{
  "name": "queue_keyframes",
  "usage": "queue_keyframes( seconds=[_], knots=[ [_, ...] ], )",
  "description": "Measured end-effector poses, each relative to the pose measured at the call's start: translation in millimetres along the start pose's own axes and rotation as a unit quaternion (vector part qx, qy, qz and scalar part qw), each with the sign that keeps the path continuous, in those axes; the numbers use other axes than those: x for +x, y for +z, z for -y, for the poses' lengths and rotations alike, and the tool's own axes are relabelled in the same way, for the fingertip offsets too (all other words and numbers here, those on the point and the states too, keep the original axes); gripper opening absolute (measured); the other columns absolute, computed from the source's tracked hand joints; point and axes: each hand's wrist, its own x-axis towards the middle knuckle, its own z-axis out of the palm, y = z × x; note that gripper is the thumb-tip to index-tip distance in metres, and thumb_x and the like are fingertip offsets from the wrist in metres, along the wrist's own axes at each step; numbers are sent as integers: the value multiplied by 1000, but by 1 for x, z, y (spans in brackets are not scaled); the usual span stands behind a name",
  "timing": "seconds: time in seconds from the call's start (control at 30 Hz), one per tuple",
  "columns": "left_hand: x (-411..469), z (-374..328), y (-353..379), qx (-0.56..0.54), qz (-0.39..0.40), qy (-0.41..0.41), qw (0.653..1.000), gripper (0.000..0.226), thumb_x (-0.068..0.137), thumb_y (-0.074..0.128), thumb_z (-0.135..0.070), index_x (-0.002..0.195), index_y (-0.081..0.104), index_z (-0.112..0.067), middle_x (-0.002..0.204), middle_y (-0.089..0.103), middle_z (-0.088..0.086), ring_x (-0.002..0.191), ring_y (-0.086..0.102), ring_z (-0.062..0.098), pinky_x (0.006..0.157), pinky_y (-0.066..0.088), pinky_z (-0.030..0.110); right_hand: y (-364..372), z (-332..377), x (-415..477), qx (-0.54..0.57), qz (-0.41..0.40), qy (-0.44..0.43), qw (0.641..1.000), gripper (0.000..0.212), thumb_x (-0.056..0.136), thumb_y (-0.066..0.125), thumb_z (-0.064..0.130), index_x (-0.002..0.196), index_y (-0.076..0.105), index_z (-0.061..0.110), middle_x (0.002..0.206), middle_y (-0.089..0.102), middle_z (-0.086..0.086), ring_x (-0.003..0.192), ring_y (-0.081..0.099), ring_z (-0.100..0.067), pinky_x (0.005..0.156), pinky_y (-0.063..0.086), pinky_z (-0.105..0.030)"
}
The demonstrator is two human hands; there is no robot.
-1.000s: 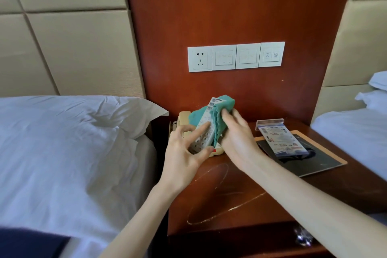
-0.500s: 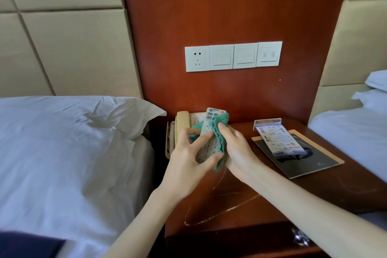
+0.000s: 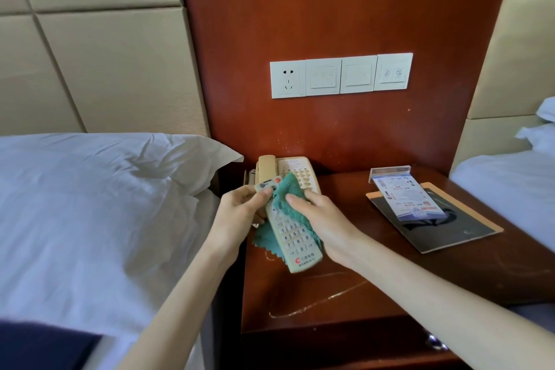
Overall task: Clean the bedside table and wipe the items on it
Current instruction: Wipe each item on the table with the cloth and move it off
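A beige remote control [image 3: 292, 237] with grey number keys hangs over the left part of the wooden bedside table [image 3: 345, 288]. My left hand [image 3: 240, 213] pinches its top end, near the orange button. My right hand [image 3: 321, 225] presses a teal cloth [image 3: 288, 198] against the remote's upper half and right side. Part of the cloth hangs down behind the remote. A cream telephone [image 3: 288, 171] stands at the table's back left, partly hidden by the cloth.
A dark pad with a tan border [image 3: 444, 225] lies on the table's right, with a clear acrylic card stand [image 3: 399, 192] on it. White beds flank the table: pillow [image 3: 105, 183] left, bedding [image 3: 516, 189] right. A socket and switch panel [image 3: 341, 75] is on the wall.
The remote has tilted from pointing up toward the wall to pointing down toward me. Both hands have come lower and nearer. The cloth has slid to the remote's upper end.
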Motion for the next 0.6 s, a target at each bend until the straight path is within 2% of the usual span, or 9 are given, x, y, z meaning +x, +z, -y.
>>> queue_keyframes(
  seconds=[0.13,0.17,0.27,0.37,0.47,0.6],
  knots=[
    [1,-4,0,-50,-44,21,998,21,94,57,-24,92,67,-5,78,71,10,67,61,18,53,48,22,-1,2,0,39,34,45,998,31,98,48,30,124,59,16,119,68,-10,111,64,-23,98,50,-42],
    [2,-6,-2,-66,-65,24,995,23,95,56,-24,93,67,-4,81,69,14,69,60,22,55,49,27,-2,3,0,50,50,57,996,31,99,47,32,123,60,17,119,68,-9,112,64,-22,100,49,-42],
    [5,-11,-11,-106,-113,46,987,27,97,52,-24,101,64,0,92,69,18,83,64,29,74,54,40,-2,5,-4,77,97,73,990,29,98,46,34,118,63,21,117,70,-7,112,64,-21,99,49,-39],
    [6,-16,-13,-110,-147,81,980,30,97,52,-26,107,61,1,95,69,16,89,65,28,81,52,44,-3,10,-7,83,131,60,986,32,99,46,28,128,57,19,123,67,-7,115,63,-21,99,50,-36],
    [5,-17,-10,-102,-183,109,972,27,95,55,-27,105,61,-3,93,68,10,88,65,24,74,53,38,-5,13,-7,66,100,11,993,33,98,50,19,130,54,20,123,67,-5,113,64,-20,97,52,-36],
    [3,-17,-2,-114,-208,113,965,12,93,58,-24,99,60,-14,99,69,5,94,66,21,69,54,31,-13,14,-7,1,24,-58,998,32,93,58,8,124,60,14,115,70,-5,106,68,-18,91,55,-33]
  ],
)
